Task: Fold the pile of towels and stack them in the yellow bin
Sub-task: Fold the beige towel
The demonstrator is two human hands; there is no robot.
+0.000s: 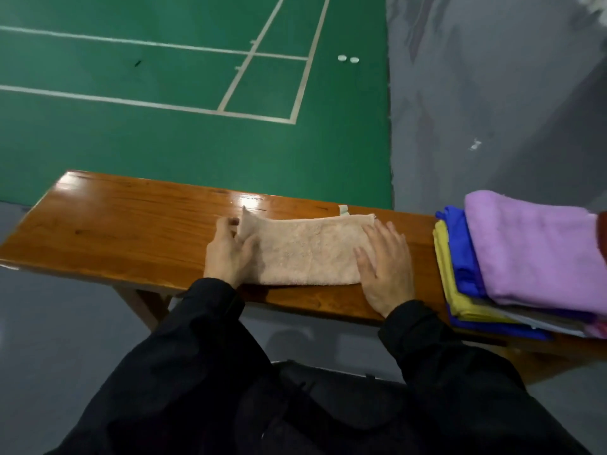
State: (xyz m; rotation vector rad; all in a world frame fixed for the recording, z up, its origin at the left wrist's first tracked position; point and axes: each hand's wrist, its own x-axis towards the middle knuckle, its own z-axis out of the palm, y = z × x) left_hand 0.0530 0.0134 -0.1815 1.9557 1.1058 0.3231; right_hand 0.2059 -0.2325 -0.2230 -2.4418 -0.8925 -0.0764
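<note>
In the head view, a peach towel (305,254) is seen lying flat on a wooden bench (124,224), already doubled into a long strip, with its long axis running left to right along the bench. The left end of the strip is held by the left hand (226,254): the corner is pinched between the thumb and the curled fingers and is lifted a little off the wood, so that a small flap stands up at the far left corner. The right end is pinned by the right hand (386,267), which is laid palm down with the fingers straight and spread; nothing is gripped by it. The two hands are thus set at opposite ends of the long axis, and the lifted end is the left one, so the coming fold is judged to be a carry of the left end rightward over the strip toward the pressed end, the right hand serving as the anchor. The left hand is the one placed for that move. A small tag (343,210) is seen projecting from the far edge near the right end. A pile (525,254) of towels, lilac on top with blue and yellow beneath, is stacked on the bench just beside the right hand, apart from the peach towel. The yellow bin is not shown in this view, so its direction from the hands cannot be told. Black sleeves cover both forearms.
</note>
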